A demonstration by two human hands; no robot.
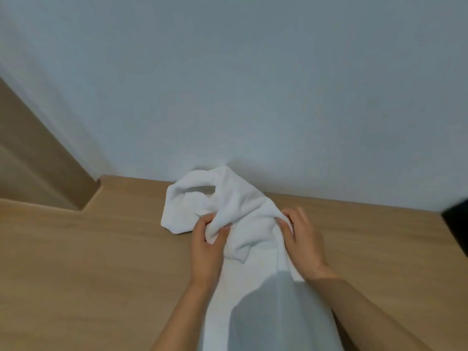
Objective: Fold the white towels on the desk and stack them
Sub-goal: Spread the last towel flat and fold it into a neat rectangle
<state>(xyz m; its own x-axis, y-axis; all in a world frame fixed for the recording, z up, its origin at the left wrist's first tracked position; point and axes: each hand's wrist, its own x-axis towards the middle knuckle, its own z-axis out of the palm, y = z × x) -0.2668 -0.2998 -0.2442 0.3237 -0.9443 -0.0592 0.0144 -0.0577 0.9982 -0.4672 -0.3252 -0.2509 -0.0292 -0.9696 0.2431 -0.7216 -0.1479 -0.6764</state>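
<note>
No text, label, brand, number or sign can be read anywhere here (the towel, the worktop and the wall all show plain surfaces)

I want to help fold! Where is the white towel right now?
In the head view, the crumpled white towel lies mid-desk near the wall, gripped by the left hand and right hand.
</note>
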